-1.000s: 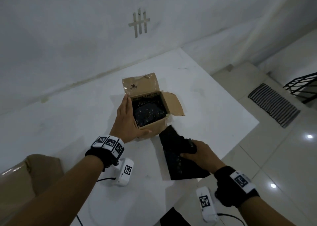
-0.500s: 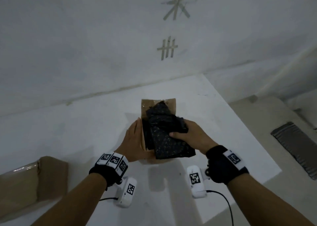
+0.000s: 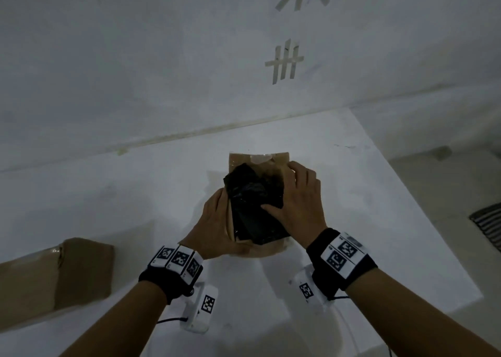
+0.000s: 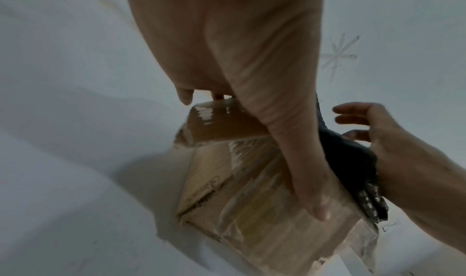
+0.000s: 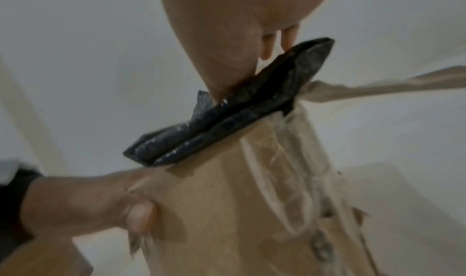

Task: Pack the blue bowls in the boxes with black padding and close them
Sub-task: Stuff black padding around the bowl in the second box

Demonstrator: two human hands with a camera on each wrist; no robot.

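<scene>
A small cardboard box stands open in the middle of the white table. A folded sheet of black padding lies across its opening and sticks out over the near rim. My left hand grips the box's left side, thumb on the front face. My right hand lies flat on the padding, thumb pressing into it and fingers reaching towards the right flap. In the right wrist view the padding rests on the box edge. No blue bowl shows; the box's inside is hidden.
A second, larger cardboard box lies at the table's near left. The table ends just right of the box, with floor and a striped mat beyond. A wall with tape marks backs the table.
My right hand brought the black padding from the table's near edge up onto the box, let go its grip and now presses it flat. The left hand stayed on the box.
</scene>
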